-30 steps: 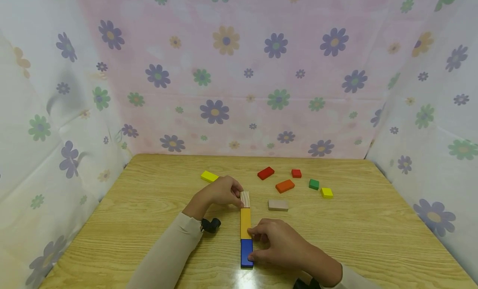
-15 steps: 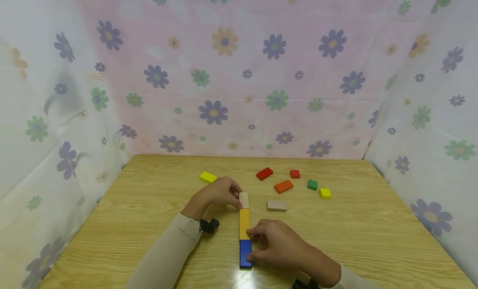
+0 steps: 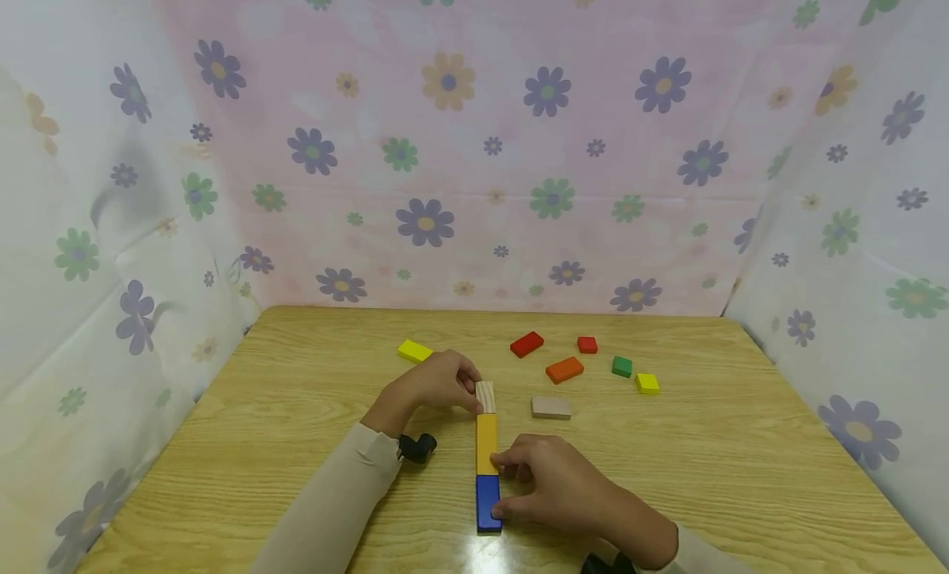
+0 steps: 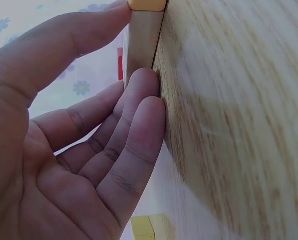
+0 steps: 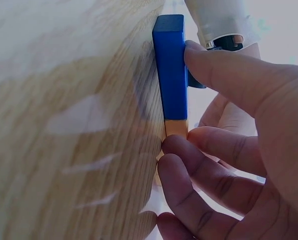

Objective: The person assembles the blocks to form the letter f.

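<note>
A straight row of flat blocks runs away from me on the table: a blue block (image 3: 488, 503) nearest, an orange-yellow block (image 3: 486, 444) in the middle, a bare wooden block (image 3: 485, 397) at the far end. They meet end to end. My left hand (image 3: 439, 380) holds the bare wooden block at its left side, thumb near the orange-yellow joint, fingers bent around the far end. My right hand (image 3: 559, 483) touches the row's right side. Its thumb (image 5: 216, 65) rests on the blue block and its index fingertip reaches the orange-yellow one.
Right of the row lies another bare wooden block (image 3: 551, 408). Farther back are a red block (image 3: 527, 344), an orange block (image 3: 565, 370), a small red block (image 3: 587, 344), a green block (image 3: 622, 366) and a small yellow block (image 3: 647, 384). A long yellow block (image 3: 414, 351) lies behind my left hand.
Both hands and the row of blocks keep their places. Only the head view shifts very slightly.
</note>
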The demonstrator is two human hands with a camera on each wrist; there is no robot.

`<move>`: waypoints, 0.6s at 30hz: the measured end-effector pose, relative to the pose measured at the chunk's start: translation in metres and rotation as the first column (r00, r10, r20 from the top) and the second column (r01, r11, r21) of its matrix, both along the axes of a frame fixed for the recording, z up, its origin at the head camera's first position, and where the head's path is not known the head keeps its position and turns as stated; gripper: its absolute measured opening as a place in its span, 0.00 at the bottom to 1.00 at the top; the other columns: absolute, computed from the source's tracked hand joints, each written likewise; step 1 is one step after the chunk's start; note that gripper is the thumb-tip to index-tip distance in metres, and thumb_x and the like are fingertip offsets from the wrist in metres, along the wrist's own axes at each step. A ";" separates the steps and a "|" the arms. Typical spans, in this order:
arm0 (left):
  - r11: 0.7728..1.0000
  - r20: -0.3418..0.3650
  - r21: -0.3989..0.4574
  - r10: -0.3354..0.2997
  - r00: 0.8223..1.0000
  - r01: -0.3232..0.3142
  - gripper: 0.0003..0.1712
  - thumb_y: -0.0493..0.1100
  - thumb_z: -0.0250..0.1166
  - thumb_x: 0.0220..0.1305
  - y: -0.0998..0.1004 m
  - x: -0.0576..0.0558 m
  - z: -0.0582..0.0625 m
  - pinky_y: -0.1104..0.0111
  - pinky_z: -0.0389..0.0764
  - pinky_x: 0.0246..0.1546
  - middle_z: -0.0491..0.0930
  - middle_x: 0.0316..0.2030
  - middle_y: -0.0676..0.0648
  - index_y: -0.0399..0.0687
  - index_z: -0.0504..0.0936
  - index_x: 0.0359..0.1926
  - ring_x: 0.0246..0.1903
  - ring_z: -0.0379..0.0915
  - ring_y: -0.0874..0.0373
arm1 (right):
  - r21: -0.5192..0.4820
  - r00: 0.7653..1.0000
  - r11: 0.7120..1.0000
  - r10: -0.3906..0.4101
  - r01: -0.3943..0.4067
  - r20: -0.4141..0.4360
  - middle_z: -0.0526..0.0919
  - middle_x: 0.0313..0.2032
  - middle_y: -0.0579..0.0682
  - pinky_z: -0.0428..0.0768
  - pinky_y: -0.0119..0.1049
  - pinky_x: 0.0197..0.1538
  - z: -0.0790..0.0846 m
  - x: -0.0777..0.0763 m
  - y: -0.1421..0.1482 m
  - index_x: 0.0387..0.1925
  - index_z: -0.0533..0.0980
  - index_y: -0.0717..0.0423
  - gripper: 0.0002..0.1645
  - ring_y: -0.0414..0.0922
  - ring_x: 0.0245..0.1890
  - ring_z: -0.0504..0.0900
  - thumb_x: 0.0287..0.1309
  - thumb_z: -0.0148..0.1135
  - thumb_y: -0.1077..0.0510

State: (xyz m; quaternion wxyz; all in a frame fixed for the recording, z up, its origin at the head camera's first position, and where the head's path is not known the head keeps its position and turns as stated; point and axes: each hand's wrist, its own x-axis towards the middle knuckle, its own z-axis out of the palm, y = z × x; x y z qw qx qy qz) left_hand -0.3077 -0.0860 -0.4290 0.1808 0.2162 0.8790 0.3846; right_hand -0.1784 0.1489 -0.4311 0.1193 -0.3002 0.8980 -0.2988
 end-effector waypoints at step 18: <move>1.000 0.009 0.005 -0.012 1.000 0.012 0.28 0.44 0.82 0.53 0.000 0.000 -0.001 0.66 0.81 0.43 0.83 0.37 0.52 0.42 0.85 0.53 0.38 0.78 0.58 | 0.009 1.000 1.000 0.002 -0.002 -0.006 0.83 0.41 0.33 0.78 0.27 0.38 -0.002 0.000 0.001 0.58 0.85 0.48 0.37 0.31 0.35 0.77 0.52 0.77 0.33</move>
